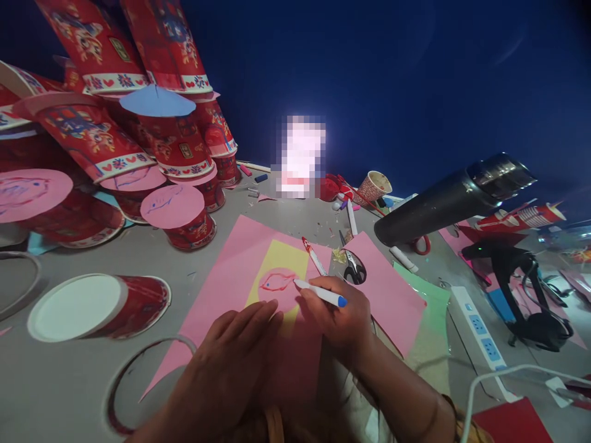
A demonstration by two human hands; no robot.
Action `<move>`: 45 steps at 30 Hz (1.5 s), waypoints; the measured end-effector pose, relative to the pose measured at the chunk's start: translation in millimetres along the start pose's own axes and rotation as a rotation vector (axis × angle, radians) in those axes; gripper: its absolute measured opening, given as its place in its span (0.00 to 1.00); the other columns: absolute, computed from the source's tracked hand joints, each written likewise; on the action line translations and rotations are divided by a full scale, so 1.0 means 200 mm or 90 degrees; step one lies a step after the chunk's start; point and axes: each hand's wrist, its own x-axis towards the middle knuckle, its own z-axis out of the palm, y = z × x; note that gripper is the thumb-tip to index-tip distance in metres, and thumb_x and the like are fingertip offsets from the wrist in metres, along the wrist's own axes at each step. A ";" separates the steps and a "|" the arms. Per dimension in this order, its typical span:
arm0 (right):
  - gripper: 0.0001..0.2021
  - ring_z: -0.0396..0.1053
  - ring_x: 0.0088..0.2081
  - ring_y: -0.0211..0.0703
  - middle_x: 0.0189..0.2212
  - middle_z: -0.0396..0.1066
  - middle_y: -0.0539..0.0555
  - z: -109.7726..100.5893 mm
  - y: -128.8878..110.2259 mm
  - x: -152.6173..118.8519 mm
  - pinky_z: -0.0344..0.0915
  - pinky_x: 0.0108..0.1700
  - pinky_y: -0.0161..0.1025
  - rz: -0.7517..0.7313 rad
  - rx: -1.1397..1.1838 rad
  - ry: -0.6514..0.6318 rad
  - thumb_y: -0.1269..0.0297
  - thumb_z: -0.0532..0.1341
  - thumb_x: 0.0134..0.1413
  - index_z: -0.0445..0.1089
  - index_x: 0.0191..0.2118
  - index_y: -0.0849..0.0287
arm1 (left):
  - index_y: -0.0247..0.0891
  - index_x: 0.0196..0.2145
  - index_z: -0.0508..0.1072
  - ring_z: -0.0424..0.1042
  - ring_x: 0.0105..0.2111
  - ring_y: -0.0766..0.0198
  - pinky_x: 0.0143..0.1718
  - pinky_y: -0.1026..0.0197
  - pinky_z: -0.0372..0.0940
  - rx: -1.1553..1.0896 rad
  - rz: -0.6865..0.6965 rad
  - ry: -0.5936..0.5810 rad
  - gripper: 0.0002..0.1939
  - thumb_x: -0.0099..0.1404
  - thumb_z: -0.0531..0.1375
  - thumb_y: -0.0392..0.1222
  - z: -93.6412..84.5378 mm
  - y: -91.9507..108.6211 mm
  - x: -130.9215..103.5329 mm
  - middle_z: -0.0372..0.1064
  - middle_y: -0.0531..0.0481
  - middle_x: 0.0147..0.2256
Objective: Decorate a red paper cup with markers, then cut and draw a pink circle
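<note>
My right hand [339,311] grips a white marker [323,293] with a blue end, its tip at the right end of a red fish outline. That drawing is on a round pink paper [277,289], which lies over a yellow strip [289,253] on a large pink sheet [235,258]. My left hand [244,332] rests flat with fingers stretched out at the circle's lower left edge. A red marker [314,255] lies just above my right hand, beside black-handled scissors [354,268].
Stacked red paper cups [173,144] with paper discs rise at the left, near a lying cup [143,304]. A black cylinder [429,209], a power strip [480,338] and a white cable [521,368] are at the right. A patterned cup [373,186] stands at the back.
</note>
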 end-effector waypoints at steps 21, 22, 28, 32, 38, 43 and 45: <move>0.08 0.80 0.33 0.44 0.32 0.83 0.53 0.02 -0.03 -0.01 0.74 0.35 0.38 -0.110 0.154 -0.101 0.69 0.60 0.67 0.77 0.45 0.56 | 0.38 0.63 0.72 0.70 0.61 0.54 0.58 0.53 0.65 0.021 -0.010 -0.093 0.27 0.67 0.55 0.27 -0.06 0.00 0.02 0.74 0.45 0.62; 0.08 0.80 0.33 0.44 0.32 0.82 0.53 0.02 -0.02 0.00 0.74 0.35 0.38 -0.108 0.148 -0.101 0.69 0.60 0.67 0.77 0.44 0.56 | 0.37 0.63 0.72 0.70 0.61 0.55 0.57 0.53 0.65 0.022 -0.010 -0.092 0.27 0.67 0.55 0.27 -0.06 0.00 0.02 0.74 0.45 0.62; 0.08 0.80 0.34 0.44 0.32 0.82 0.53 0.03 -0.02 0.01 0.75 0.37 0.39 -0.092 0.147 -0.118 0.68 0.60 0.68 0.77 0.43 0.54 | 0.37 0.64 0.70 0.70 0.61 0.55 0.58 0.53 0.65 0.024 0.004 -0.080 0.29 0.67 0.54 0.27 -0.06 -0.01 0.03 0.74 0.45 0.63; 0.07 0.81 0.35 0.44 0.34 0.83 0.53 0.04 -0.02 0.01 0.75 0.38 0.38 -0.098 0.146 -0.132 0.69 0.61 0.68 0.77 0.43 0.54 | 0.36 0.65 0.70 0.70 0.60 0.54 0.58 0.54 0.65 0.028 0.001 -0.075 0.29 0.68 0.55 0.28 -0.07 0.00 0.03 0.74 0.44 0.62; 0.07 0.81 0.35 0.44 0.34 0.83 0.54 0.04 -0.01 0.02 0.75 0.38 0.38 -0.088 0.114 -0.109 0.67 0.61 0.68 0.77 0.43 0.55 | 0.36 0.63 0.72 0.69 0.61 0.55 0.59 0.54 0.64 0.034 0.003 -0.053 0.27 0.68 0.53 0.27 -0.04 0.00 0.02 0.75 0.44 0.61; 0.08 0.80 0.34 0.44 0.32 0.82 0.54 0.01 -0.02 0.02 0.74 0.37 0.37 -0.073 0.107 -0.091 0.67 0.60 0.69 0.77 0.42 0.56 | 0.38 0.62 0.72 0.70 0.60 0.55 0.57 0.52 0.64 0.033 0.008 -0.041 0.27 0.69 0.53 0.27 -0.04 -0.01 0.01 0.75 0.46 0.61; 0.08 0.80 0.33 0.43 0.32 0.82 0.53 0.02 -0.03 0.01 0.74 0.36 0.37 -0.074 0.118 -0.109 0.65 0.59 0.70 0.77 0.42 0.55 | 0.39 0.63 0.71 0.70 0.61 0.55 0.58 0.53 0.65 0.027 0.017 -0.066 0.27 0.69 0.54 0.27 -0.05 -0.01 0.01 0.74 0.46 0.62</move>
